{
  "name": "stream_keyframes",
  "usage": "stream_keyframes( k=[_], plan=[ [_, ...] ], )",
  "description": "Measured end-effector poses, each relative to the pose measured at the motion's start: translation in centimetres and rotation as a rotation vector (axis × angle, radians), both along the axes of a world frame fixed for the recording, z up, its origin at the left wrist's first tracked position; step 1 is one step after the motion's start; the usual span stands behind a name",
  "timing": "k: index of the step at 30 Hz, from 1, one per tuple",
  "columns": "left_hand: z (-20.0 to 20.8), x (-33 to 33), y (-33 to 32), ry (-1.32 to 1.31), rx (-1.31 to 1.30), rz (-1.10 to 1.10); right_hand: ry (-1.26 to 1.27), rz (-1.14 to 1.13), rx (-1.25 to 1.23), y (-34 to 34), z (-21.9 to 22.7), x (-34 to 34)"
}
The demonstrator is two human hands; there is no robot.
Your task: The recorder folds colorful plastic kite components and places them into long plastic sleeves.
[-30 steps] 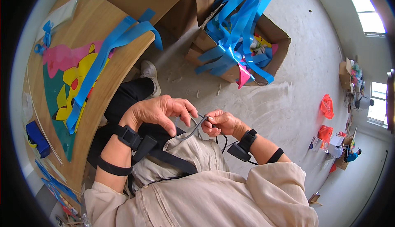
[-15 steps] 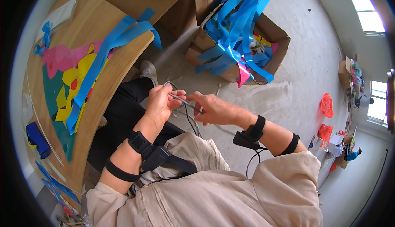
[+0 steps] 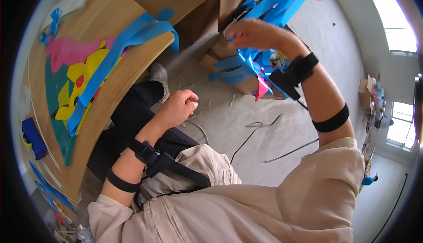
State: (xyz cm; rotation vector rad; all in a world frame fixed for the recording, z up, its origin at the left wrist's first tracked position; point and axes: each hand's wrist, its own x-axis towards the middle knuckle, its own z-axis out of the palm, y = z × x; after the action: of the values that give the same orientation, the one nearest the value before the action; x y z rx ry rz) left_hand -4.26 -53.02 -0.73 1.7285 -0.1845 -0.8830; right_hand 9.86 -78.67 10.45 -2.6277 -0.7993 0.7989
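**One fist over your lap, one hand up in the blue strips**

Nearest you, your left hand (image 3: 178,107) hangs just above your dark-trousered knee, curled into a loose fist. A thin dark wire (image 3: 200,129) curves away just below it, but you cannot tell from here whether the fist actually grips it; it looks parked there, out of the way of your reaching arm.

Beyond it, more thin wire pieces (image 3: 264,139) lie loose on the grey floor (image 3: 335,57), within easy reach.

Farther out, your right hand (image 3: 255,33) is raised over the open cardboard box (image 3: 220,49), fingers bent down onto the tangle of blue paper strips (image 3: 246,64) spilling from it. It touches them, though a firm grasp cannot be made out.

To your left, the wooden table (image 3: 128,73) carries a long blue strip (image 3: 110,62) draped over its edge, beside yellow and pink paper flowers (image 3: 75,77).
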Motion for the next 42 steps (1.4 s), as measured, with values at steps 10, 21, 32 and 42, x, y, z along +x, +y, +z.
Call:
stream_keyframes(
  k=[10, 21, 32, 42],
  plan=[
    [-1.2, -4.0, -4.3, -0.155, -0.134, -0.879, 0.0, 0.141, 0.141, 10.1, 11.3, 8.0],
    [3.9, 0.5, 0.9, -0.127, 0.069, -0.4, 0.122, 0.15, 0.491, 11.9, 6.6, 8.0],
    [5.7, -10.2, 22.3, -0.636, 0.408, 0.952, -0.255, 0.087, 0.691, 23.6, -4.4, -7.6],
    [4.7, -11.0, 29.6, -0.82, 0.956, 0.726, -0.446, 0.328, 0.743, 36.3, -6.6, -12.7]
  ],
)
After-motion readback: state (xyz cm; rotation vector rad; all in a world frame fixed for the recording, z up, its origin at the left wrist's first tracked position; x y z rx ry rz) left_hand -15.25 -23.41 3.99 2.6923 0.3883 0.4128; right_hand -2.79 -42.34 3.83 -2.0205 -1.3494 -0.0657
